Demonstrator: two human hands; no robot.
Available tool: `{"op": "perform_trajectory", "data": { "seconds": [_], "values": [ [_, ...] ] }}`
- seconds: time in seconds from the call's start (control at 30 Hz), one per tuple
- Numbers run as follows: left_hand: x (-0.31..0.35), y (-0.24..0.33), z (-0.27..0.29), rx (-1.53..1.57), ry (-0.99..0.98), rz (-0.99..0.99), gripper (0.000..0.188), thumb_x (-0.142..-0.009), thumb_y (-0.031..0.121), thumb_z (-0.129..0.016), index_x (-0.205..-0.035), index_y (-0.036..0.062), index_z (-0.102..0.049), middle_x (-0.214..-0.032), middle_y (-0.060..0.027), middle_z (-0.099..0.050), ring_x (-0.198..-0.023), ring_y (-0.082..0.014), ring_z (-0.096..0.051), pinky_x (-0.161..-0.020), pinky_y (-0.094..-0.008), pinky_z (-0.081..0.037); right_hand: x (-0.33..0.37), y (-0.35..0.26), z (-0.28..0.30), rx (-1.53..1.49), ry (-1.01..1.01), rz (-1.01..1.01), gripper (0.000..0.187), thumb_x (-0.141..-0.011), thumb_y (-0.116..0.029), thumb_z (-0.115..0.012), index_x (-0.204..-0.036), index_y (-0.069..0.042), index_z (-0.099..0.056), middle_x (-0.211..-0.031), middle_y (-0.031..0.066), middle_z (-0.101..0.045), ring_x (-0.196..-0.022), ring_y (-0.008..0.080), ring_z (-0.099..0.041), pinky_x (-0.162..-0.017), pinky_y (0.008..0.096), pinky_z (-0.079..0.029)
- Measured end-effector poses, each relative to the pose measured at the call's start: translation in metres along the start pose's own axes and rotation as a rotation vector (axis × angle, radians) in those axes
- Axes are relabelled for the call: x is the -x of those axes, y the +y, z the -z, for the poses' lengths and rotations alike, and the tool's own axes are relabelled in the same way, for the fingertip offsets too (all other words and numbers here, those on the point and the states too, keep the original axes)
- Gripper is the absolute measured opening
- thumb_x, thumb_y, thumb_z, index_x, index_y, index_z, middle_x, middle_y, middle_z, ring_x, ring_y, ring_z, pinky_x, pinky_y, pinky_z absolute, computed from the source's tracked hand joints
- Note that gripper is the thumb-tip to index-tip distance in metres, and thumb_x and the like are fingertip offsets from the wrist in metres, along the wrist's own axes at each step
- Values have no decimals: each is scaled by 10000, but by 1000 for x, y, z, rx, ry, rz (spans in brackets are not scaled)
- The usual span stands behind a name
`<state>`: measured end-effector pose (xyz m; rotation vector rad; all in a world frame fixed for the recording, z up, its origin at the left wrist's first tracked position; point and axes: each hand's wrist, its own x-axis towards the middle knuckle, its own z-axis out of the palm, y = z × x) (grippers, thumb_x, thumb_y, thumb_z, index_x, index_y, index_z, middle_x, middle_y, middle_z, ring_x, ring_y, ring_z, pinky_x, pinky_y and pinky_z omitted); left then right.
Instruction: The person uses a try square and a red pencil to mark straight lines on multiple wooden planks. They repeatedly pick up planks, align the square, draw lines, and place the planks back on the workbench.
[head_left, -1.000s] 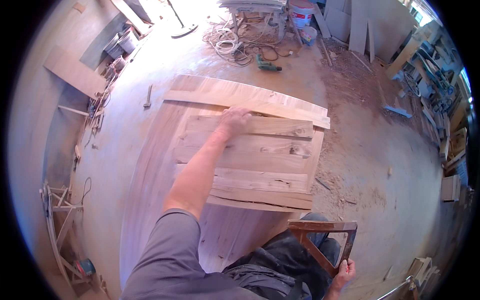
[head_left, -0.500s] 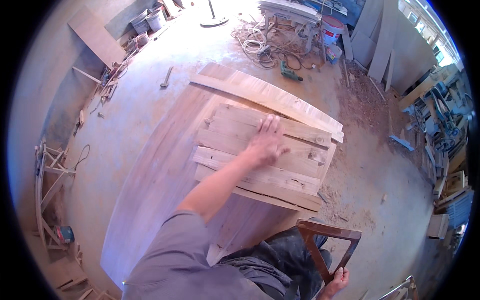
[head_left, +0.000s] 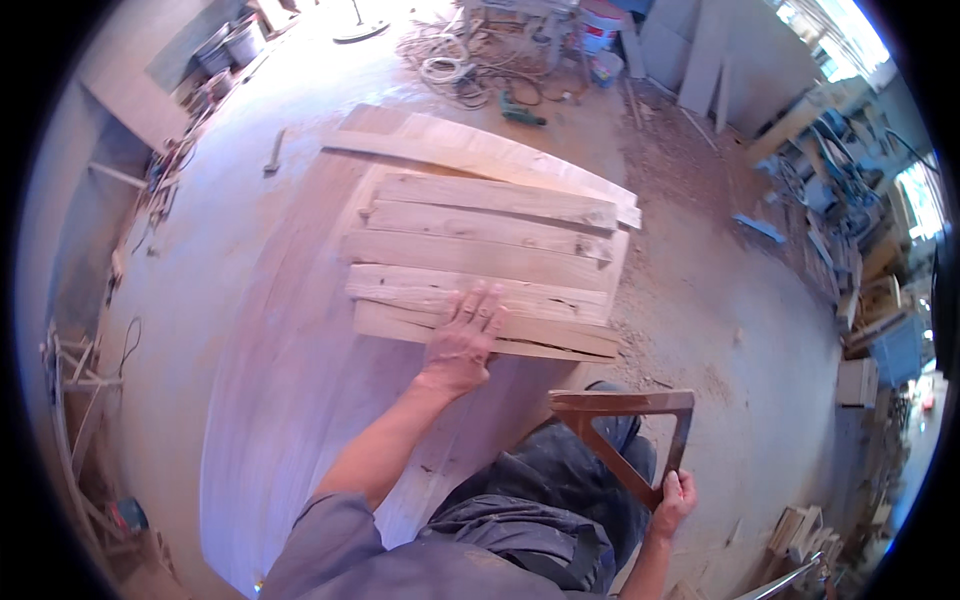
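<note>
My left hand lies flat with fingers stretched over the nearest of several short, rough planks set side by side. Dark cracks run along that near plank. Beneath them spreads a large, wide wooden panel with a curved outline. Across its far end lies a longer pale board. At the lower right, my right hand grips a brown, roughly triangular wooden frame by its lower corner, holding it beside my knee, apart from the planks.
A hammer rests on the floor at far left. Beyond the panel are a green power drill, coiled cables and a bucket. Scrap wood crowds the right side; a wooden frame structure stands at left.
My left hand has slid from the far planks toward me onto the nearest one. The view has shifted, and the brown frame remains in my right hand.
</note>
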<state>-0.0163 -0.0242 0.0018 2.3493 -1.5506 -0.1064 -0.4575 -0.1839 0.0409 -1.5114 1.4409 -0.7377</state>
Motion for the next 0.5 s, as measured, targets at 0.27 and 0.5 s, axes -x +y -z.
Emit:
{"op": "perform_trajectory", "data": {
  "seconds": [0.27, 0.5],
  "values": [
    [-110, -22, 17, 199, 23, 107, 825, -1023, 518, -638, -1613, -11, -409, -1749, -223, -269, -1646, -365, -183, -1333, -533, -135, 10, -3, -2, -135, 41, -35, 119, -1062, -124, -644, -998, -31, -681, -829, -19, -641, -725, 73, -560, -671, 239, -461],
    [-270, 3, 29, 202, -16, 100, 793, -1063, 589, -535, -1642, 65, -399, -1763, -226, -232, -1650, -366, -170, -1334, -521, -99, 20, 48, 30, -167, 190, -88, 117, -1029, -89, -670, -1098, 3, -693, -874, 29, -673, -776, 102, -611, -717, 259, -498]
  ]
}}
